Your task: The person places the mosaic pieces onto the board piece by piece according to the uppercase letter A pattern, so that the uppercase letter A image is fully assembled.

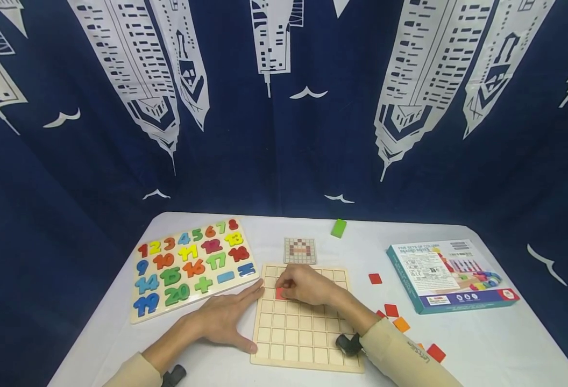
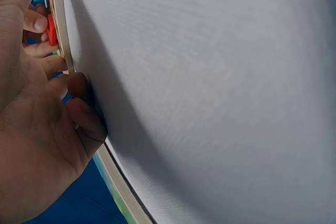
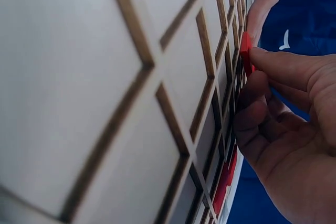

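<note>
My right hand (image 1: 308,286) pinches a red square tile (image 3: 245,51) between thumb and fingertips, at the upper left squares of a wooden grid board (image 1: 298,337). In the right wrist view the tile stands on edge close over the grid, and more red pieces (image 3: 226,182) show low along the board's far side. My left hand (image 1: 223,320) lies spread at the board's left edge, its thumb against the lower left corner and its fingers by the upper left side. Just behind the board lies a small card (image 1: 300,250) printed with a coloured grid pattern.
A number puzzle board (image 1: 238,278) lies to the left, close beside my left fingers. Several loose red tiles (image 1: 391,310) and an orange tile (image 1: 402,324) lie right of the grid board, near my right forearm. Farther right is a boxed set (image 1: 451,277); a green block (image 1: 339,228) sits at the back.
</note>
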Available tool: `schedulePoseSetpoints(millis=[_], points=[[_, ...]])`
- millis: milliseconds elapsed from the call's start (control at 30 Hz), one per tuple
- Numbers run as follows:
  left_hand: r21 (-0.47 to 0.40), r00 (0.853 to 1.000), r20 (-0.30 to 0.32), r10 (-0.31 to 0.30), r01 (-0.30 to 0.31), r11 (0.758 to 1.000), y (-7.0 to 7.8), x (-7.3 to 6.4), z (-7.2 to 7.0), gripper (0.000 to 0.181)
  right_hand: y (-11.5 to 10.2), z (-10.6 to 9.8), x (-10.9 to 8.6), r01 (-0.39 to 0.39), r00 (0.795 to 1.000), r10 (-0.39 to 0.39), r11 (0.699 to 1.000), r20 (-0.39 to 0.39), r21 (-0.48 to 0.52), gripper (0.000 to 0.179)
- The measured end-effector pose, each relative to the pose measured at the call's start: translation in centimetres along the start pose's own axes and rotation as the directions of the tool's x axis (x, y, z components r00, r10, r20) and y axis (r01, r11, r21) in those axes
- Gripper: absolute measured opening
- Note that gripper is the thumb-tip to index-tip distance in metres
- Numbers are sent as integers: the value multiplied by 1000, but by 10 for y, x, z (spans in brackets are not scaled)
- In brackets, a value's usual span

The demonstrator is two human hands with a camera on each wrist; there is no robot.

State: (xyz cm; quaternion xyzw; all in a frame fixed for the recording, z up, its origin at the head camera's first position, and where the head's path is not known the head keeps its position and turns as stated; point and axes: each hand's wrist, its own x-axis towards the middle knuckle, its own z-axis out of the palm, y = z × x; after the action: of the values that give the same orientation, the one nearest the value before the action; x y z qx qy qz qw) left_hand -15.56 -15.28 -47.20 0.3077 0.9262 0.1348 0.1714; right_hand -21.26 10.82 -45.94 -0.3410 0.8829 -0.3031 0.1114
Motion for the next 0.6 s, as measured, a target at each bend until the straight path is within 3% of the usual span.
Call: schedulePoseSetpoints(millis=[600], points=[[-14, 1000, -6, -5, 5, 1000, 1, -1, 0, 124, -1, 3, 2, 16, 1000, -17, 998, -11, -60, 16]])
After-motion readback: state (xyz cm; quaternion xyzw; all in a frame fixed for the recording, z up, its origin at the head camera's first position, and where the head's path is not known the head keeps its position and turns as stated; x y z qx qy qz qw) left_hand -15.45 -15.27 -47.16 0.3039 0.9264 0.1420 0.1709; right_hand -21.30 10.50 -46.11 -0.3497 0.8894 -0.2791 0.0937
